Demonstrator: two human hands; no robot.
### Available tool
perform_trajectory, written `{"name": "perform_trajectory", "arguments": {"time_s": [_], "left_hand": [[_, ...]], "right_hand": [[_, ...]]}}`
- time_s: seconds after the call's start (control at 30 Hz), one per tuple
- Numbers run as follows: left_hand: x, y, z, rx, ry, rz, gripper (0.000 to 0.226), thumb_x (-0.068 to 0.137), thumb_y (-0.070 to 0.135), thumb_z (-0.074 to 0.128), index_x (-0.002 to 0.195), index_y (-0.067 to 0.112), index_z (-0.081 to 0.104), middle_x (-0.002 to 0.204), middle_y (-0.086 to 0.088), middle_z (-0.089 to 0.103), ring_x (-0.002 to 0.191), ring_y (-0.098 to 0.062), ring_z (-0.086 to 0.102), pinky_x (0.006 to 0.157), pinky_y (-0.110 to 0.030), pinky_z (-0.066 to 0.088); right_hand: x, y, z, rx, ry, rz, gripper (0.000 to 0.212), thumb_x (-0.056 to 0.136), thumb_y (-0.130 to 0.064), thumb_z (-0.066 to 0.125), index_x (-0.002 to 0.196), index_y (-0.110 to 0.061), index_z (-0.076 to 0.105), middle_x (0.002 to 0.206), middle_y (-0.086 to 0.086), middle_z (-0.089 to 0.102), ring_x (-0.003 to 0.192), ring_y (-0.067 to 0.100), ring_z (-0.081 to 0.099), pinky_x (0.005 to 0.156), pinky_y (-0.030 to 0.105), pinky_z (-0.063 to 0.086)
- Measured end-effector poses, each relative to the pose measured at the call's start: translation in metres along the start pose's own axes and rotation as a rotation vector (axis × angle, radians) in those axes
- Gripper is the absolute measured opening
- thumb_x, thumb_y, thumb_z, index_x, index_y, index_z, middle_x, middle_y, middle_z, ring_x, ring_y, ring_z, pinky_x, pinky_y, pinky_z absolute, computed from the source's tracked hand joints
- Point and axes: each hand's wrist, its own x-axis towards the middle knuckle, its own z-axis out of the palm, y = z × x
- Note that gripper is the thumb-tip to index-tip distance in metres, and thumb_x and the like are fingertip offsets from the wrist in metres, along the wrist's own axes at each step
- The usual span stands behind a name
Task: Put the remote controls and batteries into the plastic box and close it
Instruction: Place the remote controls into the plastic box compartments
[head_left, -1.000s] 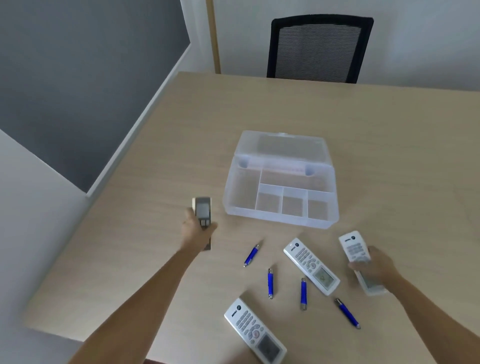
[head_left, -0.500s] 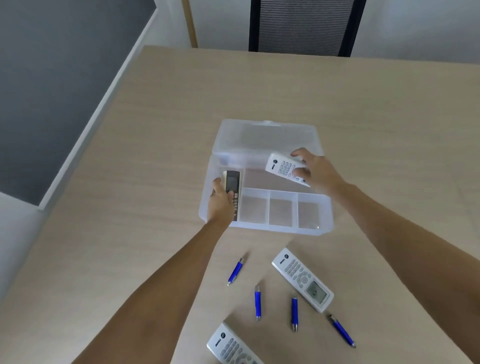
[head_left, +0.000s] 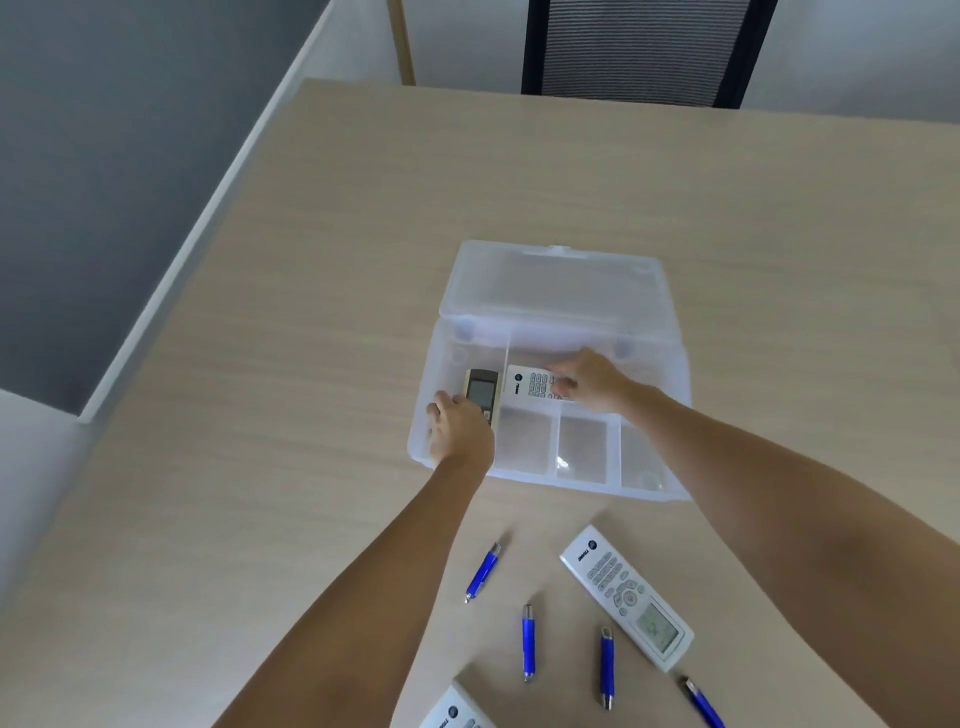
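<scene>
Left grip: the left hand (head_left: 460, 431) is curled around the near end of a small grey-and-beige remote (head_left: 482, 391), lowering it into the left long compartment of the clear plastic box (head_left: 550, 483).
Right grip: the right hand (head_left: 592, 378) pins a white remote with grey buttons (head_left: 530, 383) in the rear compartment; whether the fingers are closed round it I cannot tell.
Still out: a white remote with a display (head_left: 626, 597) lies on the counter (head_left: 260, 519) nearer the right grip, long axis diagonal; blue batteries (head_left: 528, 642) lie between both forearms.
</scene>
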Motion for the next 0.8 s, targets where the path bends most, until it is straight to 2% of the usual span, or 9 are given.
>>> {"name": "perform_trajectory", "arguments": {"time_s": [0.07,0.13,0.23,0.33,0.4,0.47,0.53,0.7,0.8], "left_hand": [[-0.002,0.001,-0.007,-0.029,-0.005,0.009,0.038,0.097,0.009,0.042,0.133,-0.004,0.043,0.135,-0.02,0.041,0.124,-0.035,0.044,0.096,-0.044,0.048],[-0.009,-0.002,-0.016,-0.029,0.051,0.126,0.048,0.096,0.007,0.042,0.143,-0.002,0.032,0.138,-0.02,0.04,0.121,-0.035,0.046,0.1,-0.039,0.046],[-0.04,-0.016,-0.031,-0.205,0.172,0.388,0.057,0.096,0.01,0.046,0.149,0.005,0.028,0.134,-0.017,0.044,0.117,-0.032,0.047,0.094,-0.043,0.049],[-0.081,-0.046,-0.038,-0.221,0.198,0.603,0.047,0.095,0.013,0.05,0.141,0.006,0.044,0.133,-0.014,0.049,0.121,-0.03,0.049,0.097,-0.045,0.048],[-0.106,-0.072,-0.035,-0.153,0.107,0.698,0.04,0.095,0.015,0.052,0.134,0.006,0.051,0.131,-0.011,0.053,0.121,-0.028,0.052,0.1,-0.042,0.047],[-0.131,-0.097,-0.03,-0.086,-0.027,0.749,0.033,0.095,0.018,0.053,0.126,0.01,0.058,0.125,-0.007,0.058,0.117,-0.024,0.056,0.097,-0.039,0.049],[-0.155,-0.119,-0.019,-0.005,-0.172,0.811,0.028,0.093,0.023,0.056,0.119,0.013,0.061,0.119,-0.004,0.06,0.112,-0.022,0.056,0.093,-0.038,0.049],[-0.203,-0.152,0.025,0.297,-0.57,0.9,0.066,0.066,0.051,0.077,0.123,0.025,0.055,0.126,0.004,0.051,0.116,-0.016,0.05,0.096,-0.033,0.046],[-0.219,-0.162,0.05,0.447,-0.541,0.999,0.083,0.056,0.055,0.08,0.128,0.025,0.052,0.13,0.004,0.047,0.12,-0.016,0.044,0.1,-0.031,0.036]], "right_hand": [[-0.007,-0.006,0.0,-0.037,-0.033,0.016,0.031,0.099,-0.012,0.039,0.121,0.0,0.058,0.108,0.023,0.059,0.101,0.029,0.055,0.09,0.035,0.045],[-0.021,-0.014,-0.002,-0.041,-0.033,0.046,0.038,0.101,-0.015,0.034,0.134,-0.001,0.047,0.121,0.023,0.058,0.114,0.034,0.054,0.092,0.036,0.041],[-0.061,-0.021,-0.003,0.035,0.166,0.003,0.05,0.101,-0.023,0.04,0.148,-0.009,0.032,0.14,0.021,0.051,0.129,0.035,0.049,0.104,0.036,0.037],[-0.122,-0.015,0.011,0.116,0.478,-0.128,0.034,0.097,-0.016,0.051,0.129,-0.006,0.057,0.109,0.019,0.069,0.098,0.031,0.066,0.088,0.03,0.045],[-0.166,-0.007,0.029,0.1,0.569,-0.197,0.018,0.093,-0.011,0.056,0.106,-0.006,0.068,0.082,0.01,0.072,0.07,0.023,0.067,0.07,0.029,0.051],[-0.204,0.003,0.053,0.062,0.531,-0.194,0.01,0.091,-0.009,0.059,0.089,-0.008,0.069,0.064,-0.006,0.065,0.053,0.007,0.056,0.059,0.026,0.047],[-0.227,0.015,0.079,0.002,0.428,-0.103,0.01,0.09,-0.011,0.061,0.087,-0.007,0.069,0.064,-0.008,0.061,0.053,0.004,0.052,0.059,0.028,0.046],[-0.242,0.03,0.131,-0.114,0.131,0.219,0.036,0.09,-0.033,0.059,0.107,-0.002,0.061,0.103,0.017,0.059,0.095,0.034,0.06,0.081,0.039,0.05],[-0.239,0.025,0.147,-0.097,0.081,0.309,0.052,0.084,-0.04,0.065,0.119,-0.003,0.054,0.115,0.018,0.053,0.106,0.035,0.055,0.085,0.041,0.048]]}}
